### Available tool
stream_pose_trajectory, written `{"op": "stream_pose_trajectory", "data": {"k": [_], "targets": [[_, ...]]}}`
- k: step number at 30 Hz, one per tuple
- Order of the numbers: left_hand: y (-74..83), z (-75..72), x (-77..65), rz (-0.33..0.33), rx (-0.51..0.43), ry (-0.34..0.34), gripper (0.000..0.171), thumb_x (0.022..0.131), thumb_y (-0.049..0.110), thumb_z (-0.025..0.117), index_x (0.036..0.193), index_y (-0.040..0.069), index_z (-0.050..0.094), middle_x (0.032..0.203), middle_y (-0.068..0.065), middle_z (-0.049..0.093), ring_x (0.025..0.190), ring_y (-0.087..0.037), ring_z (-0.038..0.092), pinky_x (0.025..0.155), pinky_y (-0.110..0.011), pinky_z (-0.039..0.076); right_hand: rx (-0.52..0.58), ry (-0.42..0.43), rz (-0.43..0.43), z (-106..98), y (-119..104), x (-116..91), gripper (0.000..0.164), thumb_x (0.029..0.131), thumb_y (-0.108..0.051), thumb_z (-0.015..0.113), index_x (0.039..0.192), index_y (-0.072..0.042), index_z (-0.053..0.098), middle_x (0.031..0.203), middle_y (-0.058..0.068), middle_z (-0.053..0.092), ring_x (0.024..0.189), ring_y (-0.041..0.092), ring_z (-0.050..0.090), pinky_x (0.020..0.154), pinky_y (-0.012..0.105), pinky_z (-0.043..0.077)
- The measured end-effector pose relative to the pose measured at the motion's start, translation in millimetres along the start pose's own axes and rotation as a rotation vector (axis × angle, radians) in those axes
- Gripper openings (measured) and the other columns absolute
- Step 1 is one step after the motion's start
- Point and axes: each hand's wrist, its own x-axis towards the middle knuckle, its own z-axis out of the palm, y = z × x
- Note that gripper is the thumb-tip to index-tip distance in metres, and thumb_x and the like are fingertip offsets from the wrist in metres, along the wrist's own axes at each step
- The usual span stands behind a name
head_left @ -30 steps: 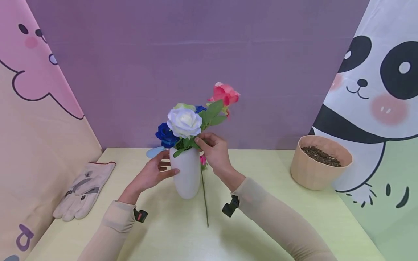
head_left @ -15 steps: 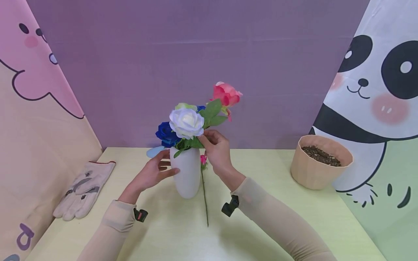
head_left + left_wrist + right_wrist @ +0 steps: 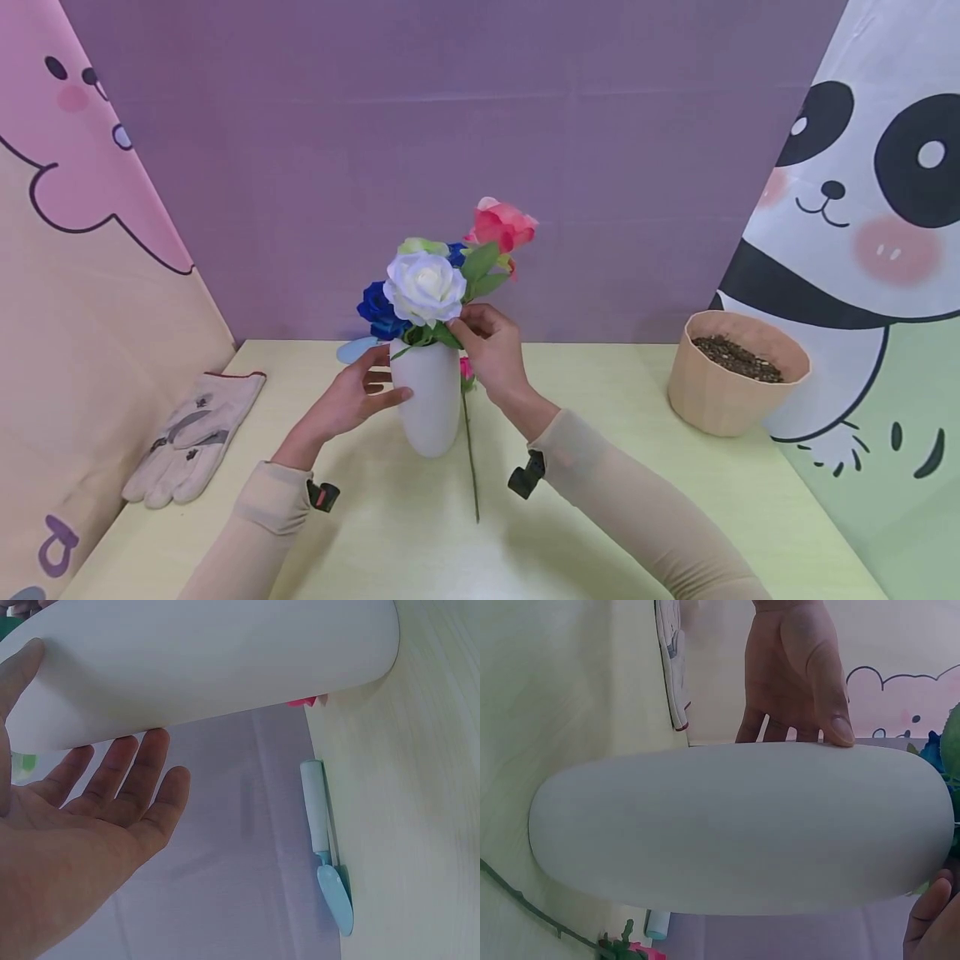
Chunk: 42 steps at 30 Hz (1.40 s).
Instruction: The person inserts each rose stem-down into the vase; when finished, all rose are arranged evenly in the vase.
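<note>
A tall white vase [image 3: 427, 408] stands on the table, holding a white rose [image 3: 425, 287] and blue roses [image 3: 379, 308]. Around its left side my left hand [image 3: 347, 402] rests thumb and fingertips; the left wrist view shows the fingers [image 3: 154, 769] against the wall. At the vase's rim my right hand [image 3: 495, 350] pinches the stem of a coral-pink rose [image 3: 501, 225], which leans up to the right above the other flowers. Its lower stem is hidden behind leaves and the hand. Part of the right hand's fingers shows in the right wrist view.
Just right of the vase, another pink rose [image 3: 472, 458] lies with its stem toward me. A light blue trowel [image 3: 316, 810] lies behind the vase. Work gloves [image 3: 191, 442] lie at the left; a tan pot [image 3: 712, 392] of soil stands at the right.
The coral-pink rose has dropped lower and shifted left, closer to the white rose. My right hand has moved slightly down and left with it. My left hand and the vase stay put.
</note>
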Motion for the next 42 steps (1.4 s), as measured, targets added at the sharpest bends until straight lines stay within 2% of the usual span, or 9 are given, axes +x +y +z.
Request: {"op": "stream_pose_trajectory", "data": {"k": [6, 13, 17, 21, 25, 36, 42], "targets": [[-0.3, 0.8, -0.5, 0.004, 0.005, 0.004, 0.080, 0.090, 0.039, 0.074, 0.152, 0.014, 0.031, 0.147, -0.014, 0.047, 0.131, -0.039, 0.054, 0.102, -0.051, 0.053, 0.019, 0.008, 0.005, -0.8, 0.2, 0.0, 0.017, 0.092, -0.015, 0.072, 0.106, -0.004, 0.068, 0.095, 0.001, 0.069, 0.086, 0.016, 0.061, 0.070, 0.020, 0.052], [0.9, 0.5, -1.1, 0.005, 0.008, 0.004, 0.080, 0.090, 0.039, 0.074, 0.152, 0.014, 0.032, 0.146, -0.013, 0.047, 0.131, -0.038, 0.054, 0.103, -0.051, 0.053, -0.006, 0.026, -0.003, -1.6, -5.2, -1.0, 0.017, 0.094, -0.018, 0.071, 0.105, -0.005, 0.071, 0.101, 0.011, 0.072, 0.085, 0.012, 0.063, 0.075, 0.023, 0.053], [1.4, 0.1, -0.5, -0.001, 0.010, 0.005, 0.080, 0.090, 0.040, 0.074, 0.153, 0.014, 0.031, 0.147, -0.013, 0.047, 0.131, -0.039, 0.054, 0.103, -0.052, 0.052, -0.027, 0.017, 0.008, -1.5, -5.3, 0.2, 0.018, 0.094, -0.019, 0.070, 0.105, -0.004, 0.072, 0.102, 0.013, 0.072, 0.085, 0.011, 0.062, 0.073, 0.022, 0.051], [0.9, 0.0, 0.1, 0.001, 0.008, 0.004, 0.081, 0.089, 0.041, 0.075, 0.153, 0.015, 0.031, 0.146, -0.013, 0.047, 0.131, -0.039, 0.054, 0.103, -0.052, 0.052, -0.034, 0.012, 0.020, -1.2, -2.0, 1.5, 0.017, 0.094, -0.018, 0.070, 0.104, -0.004, 0.073, 0.096, 0.007, 0.071, 0.082, 0.012, 0.059, 0.066, 0.022, 0.049], [0.3, -0.3, 0.1, 0.001, 0.009, 0.005, 0.081, 0.089, 0.041, 0.074, 0.152, 0.014, 0.031, 0.146, -0.013, 0.047, 0.131, -0.039, 0.054, 0.103, -0.051, 0.053, -0.028, 0.000, 0.037, -0.5, -0.5, 2.1, 0.018, 0.094, -0.018, 0.070, 0.103, -0.003, 0.073, 0.091, 0.001, 0.069, 0.081, 0.011, 0.058, 0.066, 0.023, 0.050], [-0.4, -1.0, -0.1, 0.006, 0.007, 0.003, 0.081, 0.090, 0.040, 0.074, 0.153, 0.014, 0.031, 0.146, -0.014, 0.047, 0.131, -0.039, 0.054, 0.102, -0.051, 0.053, -0.012, -0.067, 0.096, -1.8, -1.0, 2.3, 0.022, 0.094, -0.021, 0.071, 0.105, -0.002, 0.072, 0.090, -0.003, 0.067, 0.082, 0.011, 0.060, 0.069, 0.021, 0.053], [-0.4, -0.5, -0.5, 0.008, 0.000, 0.000, 0.082, 0.090, 0.040, 0.074, 0.153, 0.014, 0.029, 0.146, -0.015, 0.047, 0.131, -0.040, 0.054, 0.101, -0.051, 0.054, 0.024, -0.149, 0.115, -10.5, -3.4, 0.1, 0.023, 0.095, -0.021, 0.068, 0.110, -0.003, 0.070, 0.089, -0.007, 0.065, 0.071, 0.011, 0.053, 0.057, 0.020, 0.046]]}}
